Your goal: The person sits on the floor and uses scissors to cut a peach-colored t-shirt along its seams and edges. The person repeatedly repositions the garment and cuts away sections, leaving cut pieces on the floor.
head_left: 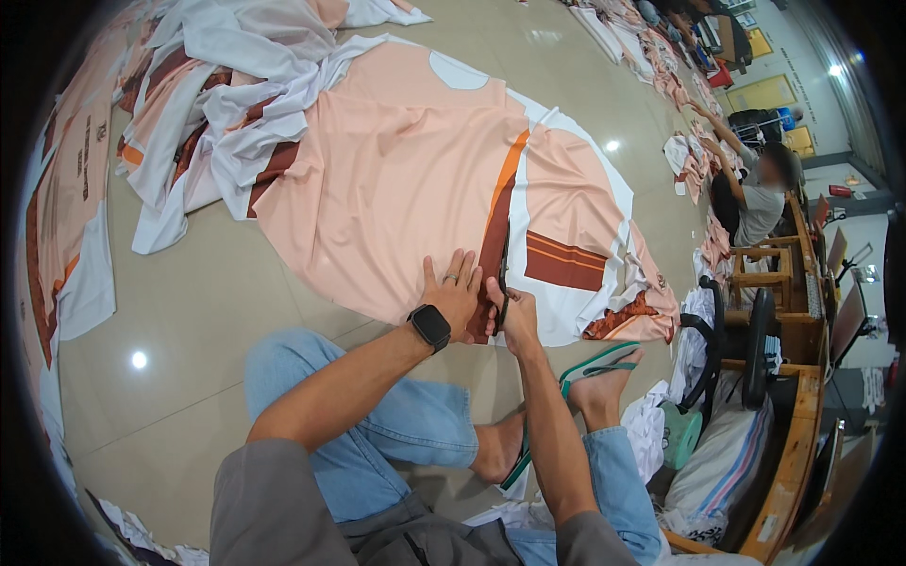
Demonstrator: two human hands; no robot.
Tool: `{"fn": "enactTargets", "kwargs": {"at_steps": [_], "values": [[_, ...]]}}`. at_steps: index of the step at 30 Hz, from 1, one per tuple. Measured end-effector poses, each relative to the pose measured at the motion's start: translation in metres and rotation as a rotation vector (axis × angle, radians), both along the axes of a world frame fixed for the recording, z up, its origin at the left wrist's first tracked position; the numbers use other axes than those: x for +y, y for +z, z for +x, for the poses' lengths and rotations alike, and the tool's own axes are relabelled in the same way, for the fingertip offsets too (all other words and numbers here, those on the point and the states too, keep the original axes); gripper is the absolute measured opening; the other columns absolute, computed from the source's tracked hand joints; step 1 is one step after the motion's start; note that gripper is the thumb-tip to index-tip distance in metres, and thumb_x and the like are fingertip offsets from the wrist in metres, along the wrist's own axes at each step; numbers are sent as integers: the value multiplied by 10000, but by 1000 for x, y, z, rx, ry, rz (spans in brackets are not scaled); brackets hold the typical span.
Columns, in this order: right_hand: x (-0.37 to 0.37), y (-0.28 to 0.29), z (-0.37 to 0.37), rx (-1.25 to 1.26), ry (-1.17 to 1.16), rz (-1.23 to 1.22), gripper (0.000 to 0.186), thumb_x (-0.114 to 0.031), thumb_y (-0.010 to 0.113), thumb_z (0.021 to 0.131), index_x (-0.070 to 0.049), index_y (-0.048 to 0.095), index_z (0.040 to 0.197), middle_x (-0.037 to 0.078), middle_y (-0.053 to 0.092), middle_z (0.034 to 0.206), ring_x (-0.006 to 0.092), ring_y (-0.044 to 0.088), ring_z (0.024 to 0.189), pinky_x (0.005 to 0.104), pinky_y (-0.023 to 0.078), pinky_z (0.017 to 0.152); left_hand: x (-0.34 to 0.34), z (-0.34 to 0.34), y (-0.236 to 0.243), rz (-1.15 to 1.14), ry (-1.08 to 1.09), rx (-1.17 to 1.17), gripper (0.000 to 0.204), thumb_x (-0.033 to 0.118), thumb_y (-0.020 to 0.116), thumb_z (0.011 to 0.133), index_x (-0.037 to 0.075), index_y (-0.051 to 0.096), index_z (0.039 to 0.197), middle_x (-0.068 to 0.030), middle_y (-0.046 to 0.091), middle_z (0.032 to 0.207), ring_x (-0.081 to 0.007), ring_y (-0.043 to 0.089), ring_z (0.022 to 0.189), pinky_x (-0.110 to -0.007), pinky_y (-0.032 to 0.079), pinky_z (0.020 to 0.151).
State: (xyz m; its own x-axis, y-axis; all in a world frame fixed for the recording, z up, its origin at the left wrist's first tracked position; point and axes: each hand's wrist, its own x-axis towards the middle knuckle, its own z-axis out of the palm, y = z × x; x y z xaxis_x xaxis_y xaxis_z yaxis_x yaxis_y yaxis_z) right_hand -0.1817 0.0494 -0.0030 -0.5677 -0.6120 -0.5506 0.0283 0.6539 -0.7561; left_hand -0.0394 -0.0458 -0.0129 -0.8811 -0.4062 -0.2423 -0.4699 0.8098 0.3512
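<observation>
The peach fabric (396, 189) is spread on the tiled floor (189, 302), directly ahead of the bent legs (415, 429). Black scissors (504, 274) are gripped in the right hand (515, 319), with the blades aligned along the right edge of the maroon band (493, 259). The left hand (456, 297) is laid flat and extended on the fabric, just left of the scissors. A dark wristwatch (430, 327) is worn above it. A heap of white cloth (226, 141) is located at the upper left.

scissors (505, 272) partly hidden by right fingers (494, 294), co-worker's head (780, 166) blurred
</observation>
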Motion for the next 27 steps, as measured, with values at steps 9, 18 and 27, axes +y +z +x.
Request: {"fn": "enactTargets", "kwargs": {"at_steps": [9, 18, 27], "values": [[-23, 16, -7, -245, -187, -130, 615, -601, 757, 914, -5, 616, 867, 30, 547, 574, 146, 541, 415, 294, 449, 374, -2, 3, 1, 13, 2, -10, 1321, 612, 902, 643, 12, 271, 1635, -199, 156, 1742, -363, 115, 1621, -798, 190, 1164], [-30, 4, -16, -164, -130, -137, 652, -657, 713, 920, -13, 631, 861, 17, 550, 574, 146, 551, 426, 315, 470, 397, -2, 4, 2, 17, 3, -22, 1348, 598, 919, 622, 2, 264, 1637, -206, 163, 1739, -373, 119, 1618, -802, 193, 1158], [-52, -6, -32, 44, -64, -60, 698, -706, 707, 894, -13, 631, 857, 15, 549, 576, 148, 544, 418, 296, 451, 393, -2, 0, 4, 29, -19, 0, 1376, 567, 942, 597, -28, 253, 1628, -252, 151, 1724, -418, 105, 1611, -836, 206, 1124]]}}
